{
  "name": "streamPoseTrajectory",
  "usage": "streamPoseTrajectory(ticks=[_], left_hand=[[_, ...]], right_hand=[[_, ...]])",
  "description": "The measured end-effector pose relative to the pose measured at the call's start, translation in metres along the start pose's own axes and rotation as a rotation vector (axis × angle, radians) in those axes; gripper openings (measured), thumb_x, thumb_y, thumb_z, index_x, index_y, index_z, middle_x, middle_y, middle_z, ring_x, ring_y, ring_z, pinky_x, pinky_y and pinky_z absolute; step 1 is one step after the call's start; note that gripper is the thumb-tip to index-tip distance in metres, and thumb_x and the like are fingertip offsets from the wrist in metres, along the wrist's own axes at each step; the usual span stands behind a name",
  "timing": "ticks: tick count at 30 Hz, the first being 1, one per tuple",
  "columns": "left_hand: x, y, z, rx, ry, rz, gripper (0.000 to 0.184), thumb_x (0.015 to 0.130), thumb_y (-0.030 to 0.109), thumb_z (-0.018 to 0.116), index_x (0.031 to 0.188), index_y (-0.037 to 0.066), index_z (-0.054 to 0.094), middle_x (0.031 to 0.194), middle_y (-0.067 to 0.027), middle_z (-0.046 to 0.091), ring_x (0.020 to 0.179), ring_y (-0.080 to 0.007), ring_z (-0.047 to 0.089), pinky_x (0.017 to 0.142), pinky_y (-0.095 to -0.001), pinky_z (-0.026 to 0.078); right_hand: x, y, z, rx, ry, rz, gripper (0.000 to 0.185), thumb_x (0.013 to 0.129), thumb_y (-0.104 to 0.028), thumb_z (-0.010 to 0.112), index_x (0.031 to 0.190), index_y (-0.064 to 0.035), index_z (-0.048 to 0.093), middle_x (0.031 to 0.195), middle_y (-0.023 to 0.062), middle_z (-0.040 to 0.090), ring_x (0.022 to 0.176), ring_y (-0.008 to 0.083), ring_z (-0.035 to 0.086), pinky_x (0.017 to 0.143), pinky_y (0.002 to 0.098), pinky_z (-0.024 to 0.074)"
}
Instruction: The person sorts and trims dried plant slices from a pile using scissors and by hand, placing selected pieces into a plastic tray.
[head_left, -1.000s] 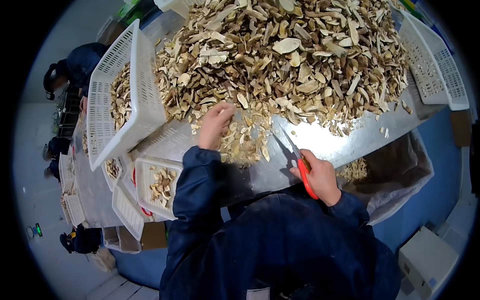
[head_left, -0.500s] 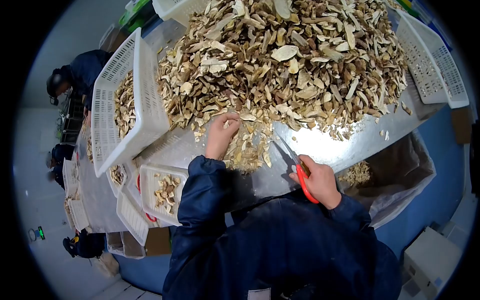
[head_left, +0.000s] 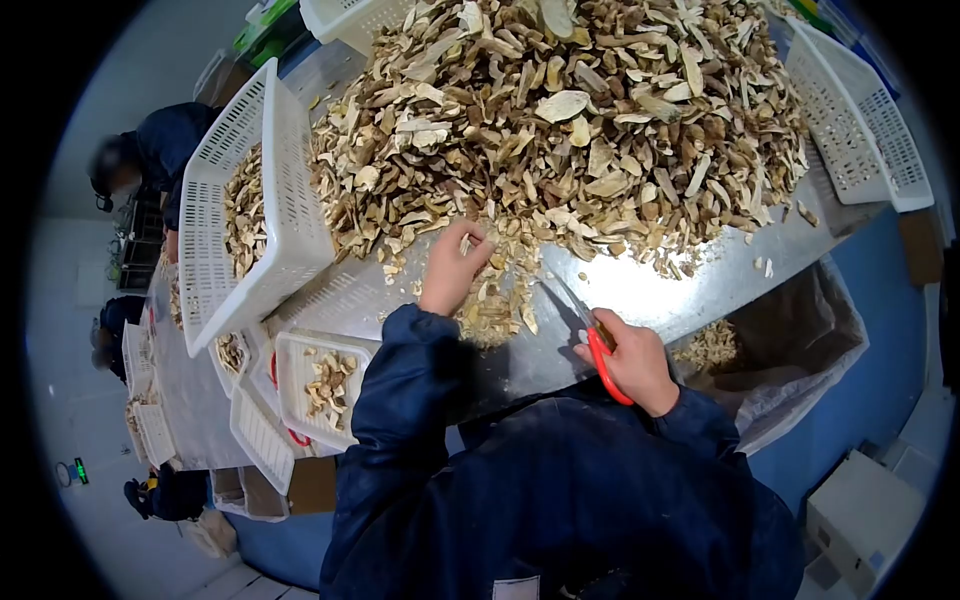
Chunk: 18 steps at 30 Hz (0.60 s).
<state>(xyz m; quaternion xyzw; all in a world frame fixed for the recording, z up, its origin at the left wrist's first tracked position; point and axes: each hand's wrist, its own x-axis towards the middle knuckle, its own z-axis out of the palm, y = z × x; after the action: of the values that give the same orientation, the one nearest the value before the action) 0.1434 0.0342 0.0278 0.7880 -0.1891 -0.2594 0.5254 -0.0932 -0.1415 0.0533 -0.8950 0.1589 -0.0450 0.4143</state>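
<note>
A big heap of dried, sliced brown and cream pieces (head_left: pixel 580 130) covers the far part of the metal table (head_left: pixel 510 370). At the heap's near edge is my left hand (head_left: pixel 457 265), its fingers curled over small pieces; whether it pinches one is too small to tell. My right hand (head_left: pixel 632 358) is wrapped round the red handles of scissors (head_left: pixel 603 368), whose blades point up and left toward the loose crumbs (head_left: pixel 490 315). Left of my left sleeve, a white tray (head_left: pixel 290 385) holds a few slices.
A tilted white basket (head_left: pixel 285 215) with slices stands at left, another white basket (head_left: pixel 850 130) at far right. Below the table's right edge is a lined bin (head_left: pixel 800 350) with scraps. Co-workers in dark clothes (head_left: pixel 175 140) are along the left side.
My left hand has moved slightly right along the heap's near edge, and its fingers have changed pose. My right hand still holds the scissors in nearly the same place.
</note>
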Motion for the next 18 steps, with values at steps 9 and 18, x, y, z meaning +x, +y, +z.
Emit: streamPoseTrajectory(ticks=[9, 18], left_hand=[[-0.041, 0.033, 0.032, -1.032, -0.042, -0.228, 0.016, 0.091, 0.005, 0.050, 0.106, 0.010, 0.049, 0.092, -0.0021, 0.055, 0.076, -0.0093, 0.052, 0.055, -0.0182, 0.036], [-0.073, 0.059, 0.066, -0.931, 0.116, -0.132, 0.014, 0.087, 0.005, 0.054, 0.096, 0.007, 0.044, 0.084, -0.0076, 0.054, 0.071, -0.0114, 0.050, 0.058, -0.0222, 0.040]], right_hand=[[0.001, -0.018, -0.011, 0.070, -0.069, 0.031, 0.053, 0.077, -0.038, 0.073, 0.113, -0.0046, 0.053, 0.077, 0.0173, 0.063, 0.072, 0.0369, 0.061, 0.063, 0.0427, 0.0473], [0.006, -0.040, -0.012, 0.010, -0.110, -0.051, 0.058, 0.077, -0.037, 0.073, 0.118, -0.0034, 0.050, 0.091, 0.0182, 0.058, 0.087, 0.0356, 0.055, 0.072, 0.0431, 0.0450]])
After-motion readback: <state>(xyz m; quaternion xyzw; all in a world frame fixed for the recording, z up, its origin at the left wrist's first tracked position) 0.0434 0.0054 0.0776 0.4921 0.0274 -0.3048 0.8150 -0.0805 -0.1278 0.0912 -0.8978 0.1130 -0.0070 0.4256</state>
